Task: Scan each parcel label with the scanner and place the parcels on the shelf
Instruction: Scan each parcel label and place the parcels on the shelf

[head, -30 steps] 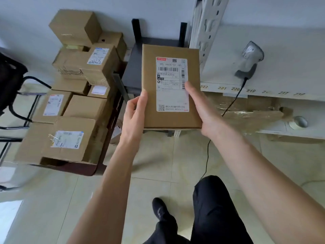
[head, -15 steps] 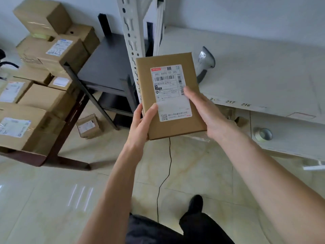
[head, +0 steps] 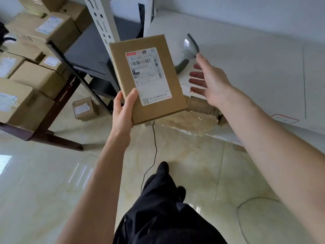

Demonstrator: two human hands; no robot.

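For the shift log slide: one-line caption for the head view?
Left hand holds a labelled parcel up while the open right hand reaches toward the scanner on the shelf.

To your right, the white shelf [head: 246, 64] carries the scanner [head: 189, 51]. Far left, the dark table [head: 58, 110] carries stacked cartons [head: 33, 80].

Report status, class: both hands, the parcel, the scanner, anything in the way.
Left hand grips parcel, label up. Right hand open, fingers beside scanner on shelf. Nothing between them.
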